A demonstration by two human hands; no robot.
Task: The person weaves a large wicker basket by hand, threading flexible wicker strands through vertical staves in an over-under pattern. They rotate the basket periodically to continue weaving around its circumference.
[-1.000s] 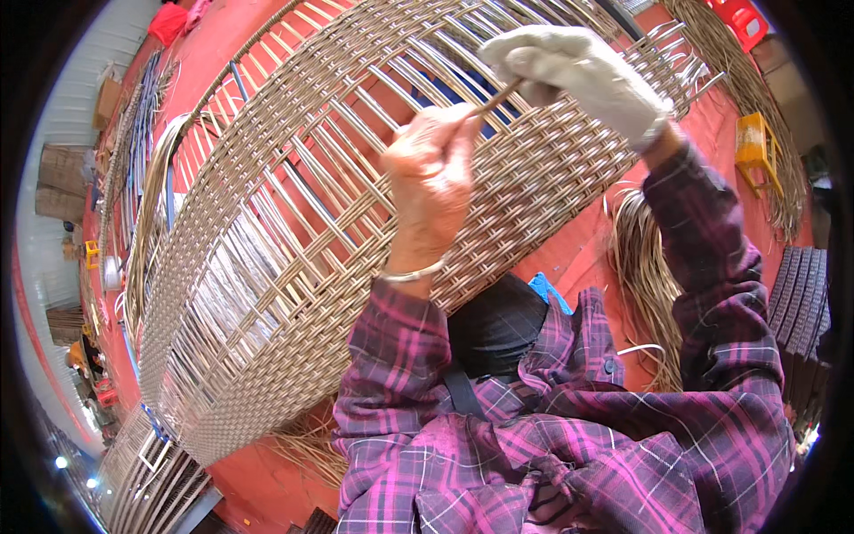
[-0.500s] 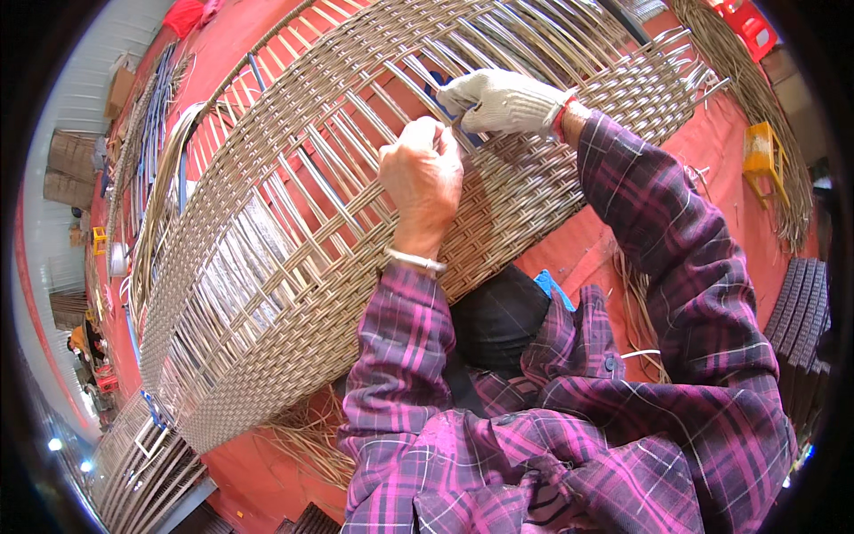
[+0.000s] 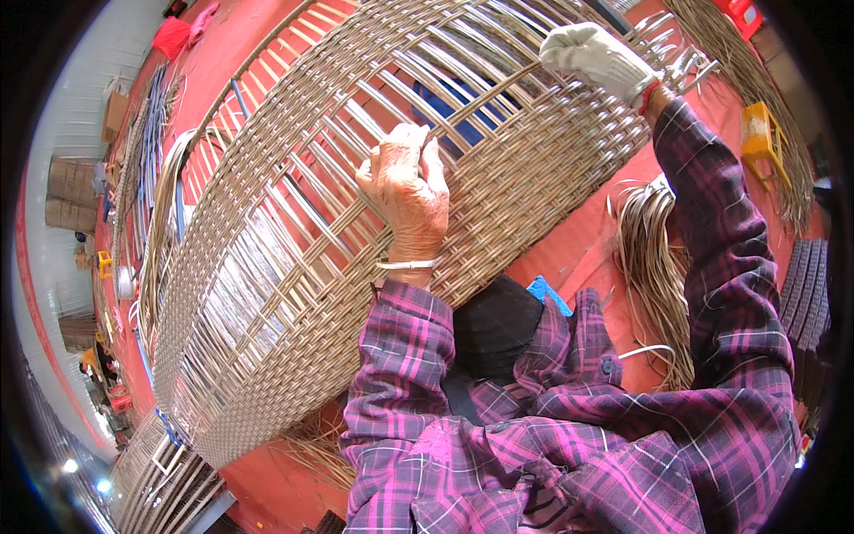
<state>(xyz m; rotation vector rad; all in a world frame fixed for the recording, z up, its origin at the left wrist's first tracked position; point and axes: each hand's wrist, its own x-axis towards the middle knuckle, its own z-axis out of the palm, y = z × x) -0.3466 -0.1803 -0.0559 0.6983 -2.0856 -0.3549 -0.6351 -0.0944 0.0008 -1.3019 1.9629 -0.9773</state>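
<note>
A long curved panel of brown wicker [image 3: 525, 169] slants across in front of me, densely woven along its near and far edges, with bare strands over an open middle band. Over that band, my left hand [image 3: 409, 191] is bare and closed, its fingers curled with the thumb beside them; what they grip is hidden. Farther right, my right hand [image 3: 594, 58], in a white glove, is closed above the panel's right part. A flat wicker strand [image 3: 489, 98] slants across the gap and runs up to the glove. Dark blue material [image 3: 458, 107] shows through the gap.
A bundle of loose strands [image 3: 648, 231] lies on the red floor covering [image 3: 569, 254] to the right. Beyond are a yellow stool [image 3: 763, 142] and a long heap of strands [image 3: 738, 80]. A black rounded thing [image 3: 498, 325] sits under the near edge. Cartons [image 3: 73, 182] stand far left.
My right hand has moved away from my left, to the upper right. My left hand has stayed near the same place, turning slightly. The strand across the gap now shows.
</note>
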